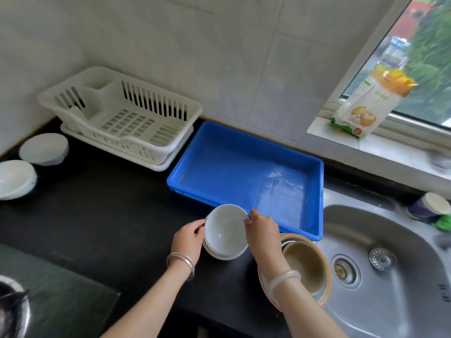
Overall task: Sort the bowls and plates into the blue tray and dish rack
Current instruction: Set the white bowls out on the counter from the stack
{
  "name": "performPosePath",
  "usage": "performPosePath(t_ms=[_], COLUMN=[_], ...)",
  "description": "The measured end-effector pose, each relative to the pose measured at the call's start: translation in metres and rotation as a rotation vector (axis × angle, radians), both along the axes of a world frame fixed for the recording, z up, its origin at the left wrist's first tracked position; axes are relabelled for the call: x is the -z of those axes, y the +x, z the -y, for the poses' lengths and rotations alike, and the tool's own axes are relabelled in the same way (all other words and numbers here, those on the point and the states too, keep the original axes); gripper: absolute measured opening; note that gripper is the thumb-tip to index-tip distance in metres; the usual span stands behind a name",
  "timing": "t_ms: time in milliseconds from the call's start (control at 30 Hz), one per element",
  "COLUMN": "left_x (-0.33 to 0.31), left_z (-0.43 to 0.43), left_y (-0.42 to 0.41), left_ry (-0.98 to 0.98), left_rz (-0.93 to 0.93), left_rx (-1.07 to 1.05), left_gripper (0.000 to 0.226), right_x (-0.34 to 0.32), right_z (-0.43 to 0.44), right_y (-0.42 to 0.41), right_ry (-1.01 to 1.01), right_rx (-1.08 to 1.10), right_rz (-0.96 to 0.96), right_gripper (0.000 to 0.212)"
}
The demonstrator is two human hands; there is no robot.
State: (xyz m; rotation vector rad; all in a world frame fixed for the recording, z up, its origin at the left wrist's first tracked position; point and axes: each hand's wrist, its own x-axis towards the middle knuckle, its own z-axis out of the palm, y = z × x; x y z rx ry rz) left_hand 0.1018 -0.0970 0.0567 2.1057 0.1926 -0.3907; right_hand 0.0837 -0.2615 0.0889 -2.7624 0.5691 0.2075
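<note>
White bowls [225, 231], nested in a small stack, sit between the two hands just in front of the blue tray. The left hand [189, 236] grips the stack's left rim with its fingers curled, a pair of silver bangles [181, 261] on the wrist. The right hand [262, 228] pinches the right rim of the top bowl between thumb and fingertips, and its wrist wears a pale bangle [284, 279]. Whether the stack rests on the black bench [97, 211] or is lifted off it cannot be told. Just right of the hands, under the right forearm, a tan bowl [306, 263] lies on a stack of plates [325, 291] at the edge of the steel sink [390, 301]. Beyond the hands the blue tray [244, 167] lies empty on the bench, touching the sink's rim. Left of it, against the tiled wall, stands the white dish rack [122, 115], also empty. Two more white bowls [29, 162] sit upside down at the far left of the bench.
</note>
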Motion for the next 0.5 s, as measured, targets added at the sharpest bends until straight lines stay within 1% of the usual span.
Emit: performPosePath(t_ms=[100, 200, 300, 400, 500], left_x=[0.0, 0.0, -0.001, -0.004, -0.01], left_z=[0.0, 0.0, 0.006, 0.017, 0.022], left_y=[0.002, 0.006, 0.011, 0.015, 0.018], left_ry=[0.015, 0.043, 0.125, 0.234, 0.3], left_rz=[0.005, -0.002, -0.004, -0.023, 0.015], left_rx=[0.008, 0.029, 0.102, 0.145, 0.144], left_gripper=[0.03, 0.03, 0.031, 0.032, 0.021], right_x=[-0.004, -0.009, -0.016, -0.021, -0.024], right_z=[0.004, 0.013, 0.024, 0.03, 0.035], right_y=[-0.004, -0.007, -0.009, -0.013, -0.017], right_ry=[0.065, 0.156, 0.223, 0.26, 0.293], right_rx=[0.062, 0.17, 0.252, 0.284, 0.317], right_rz=[0.045, 0.102, 0.162, 0.197, 0.216], right_gripper=[0.02, 0.02, 0.018, 0.017, 0.018])
